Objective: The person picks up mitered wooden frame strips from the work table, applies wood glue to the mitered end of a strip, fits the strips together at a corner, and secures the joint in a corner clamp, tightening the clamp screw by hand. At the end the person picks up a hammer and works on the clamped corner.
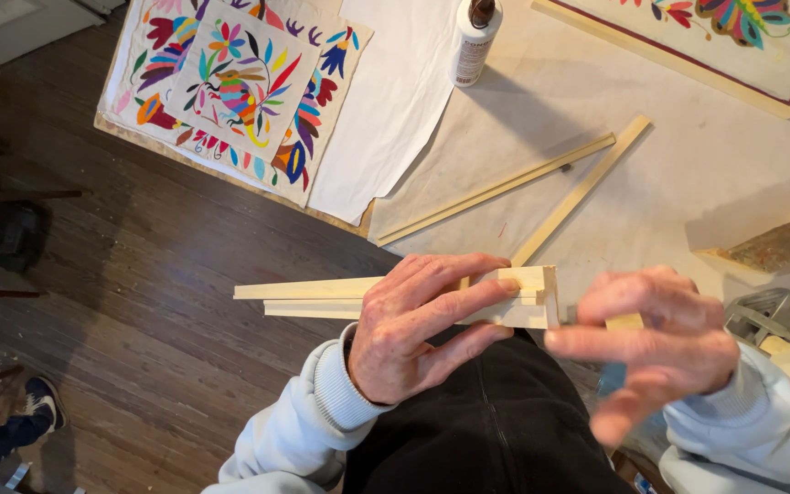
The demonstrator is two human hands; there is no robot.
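Your left hand [418, 325] is closed around a bundle of pale wooden strips [340, 297]. The fingers [468, 302] wrap over the top of the bundle near its right end, and the strips stick out to the left, over the dark wooden floor [139, 274]. The bundle is in front of your body, just at the edge of the paper-covered table [688, 155].

Your right hand [656, 343] is blurred. Its fingers are spread and point toward the right end of the strips, very near to it, but I cannot tell if they touch it or hold something.

On the table lie two more long strips [541, 178], a glue bottle [475, 41] and an embroidered cloth [240, 87].
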